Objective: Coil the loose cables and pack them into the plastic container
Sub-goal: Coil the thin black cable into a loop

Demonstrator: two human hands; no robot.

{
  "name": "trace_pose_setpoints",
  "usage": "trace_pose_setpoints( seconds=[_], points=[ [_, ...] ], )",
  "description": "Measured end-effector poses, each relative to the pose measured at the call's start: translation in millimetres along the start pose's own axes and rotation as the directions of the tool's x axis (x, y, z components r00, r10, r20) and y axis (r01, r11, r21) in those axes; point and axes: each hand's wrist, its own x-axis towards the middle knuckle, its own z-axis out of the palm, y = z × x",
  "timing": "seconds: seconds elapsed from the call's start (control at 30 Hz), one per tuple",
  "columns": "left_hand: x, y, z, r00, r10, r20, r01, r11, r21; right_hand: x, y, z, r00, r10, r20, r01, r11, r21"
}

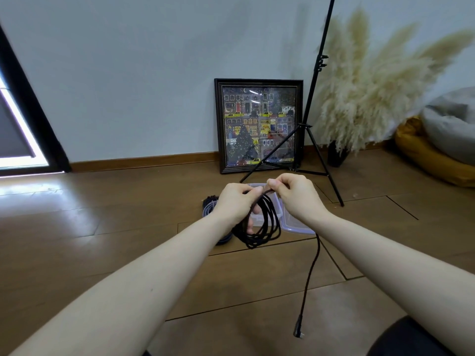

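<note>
A person's left hand [237, 201] holds hanging loops of a dark cable [264, 224] in a closed grip, while the right hand [290, 194], at its 3 o'clock, pinches the strand; the coiling looks partly done, with the plug end [299, 330] trailing at 6 o'clock, so more loops seem needed before packing into the clear plastic container [285, 219] on the floor beneath

Home rm: wood floor [102, 227], framed pic [258, 124], pampas grass [372, 98], beanbag [437, 155]
</note>
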Motion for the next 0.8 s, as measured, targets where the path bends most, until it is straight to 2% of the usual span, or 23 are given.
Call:
trace_pose_setpoints(
  seconds=[0.13, 0.27, 0.37, 0.47, 0.53, 0.63, 0.73, 0.8],
  points=[
    [-0.3, 0.2, -0.9, 0.998, 0.036, 0.058, -0.037, 0.999, 0.019, 0.7, 5.3, 0.2, 1.0, 0.019, -0.003, -0.019, 1.0, -0.006],
    [-0.6, 3.3, -3.8, 0.991, -0.018, 0.129, 0.036, 0.99, -0.139, 1.3, 8.7, 2.1, 0.999, 0.012, 0.044, -0.014, 0.999, 0.039],
    [-1.2, 5.6, -6.8, 0.985, 0.004, 0.172, 0.03, 0.981, -0.194, 2.6, 12.6, 0.2, 0.985, 0.029, 0.169, -0.064, 0.977, 0.204],
    [-1.7, 6.9, -8.5, 0.982, 0.023, 0.187, 0.026, 0.966, -0.257, 2.8, 22.2, -8.8, 0.933, 0.066, 0.353, -0.174, 0.943, 0.285],
    [-1.6, 7.1, -8.4, 0.986, 0.029, 0.165, 0.024, 0.95, -0.313, 3.1, 30.2, -16.2, 0.89, 0.082, 0.449, -0.235, 0.926, 0.296],
    [-1.1, 6.6, -8.0, 0.997, 0.023, 0.075, 0.005, 0.937, -0.349, 4.0, 37.5, -22.0, 0.81, 0.017, 0.586, -0.275, 0.894, 0.354],
    [-0.8, 5.8, -5.7, 0.999, 0.01, -0.045, -0.023, 0.956, -0.292, 1.4, 36.7, -20.7, 0.746, -0.03, 0.666, -0.271, 0.899, 0.344],
    [-0.7, 4.7, -4.7, 0.991, 0.047, -0.128, -0.071, 0.979, -0.19, -0.5, 33.0, -18.0, 0.724, -0.043, 0.689, -0.274, 0.898, 0.344]
  ],
)
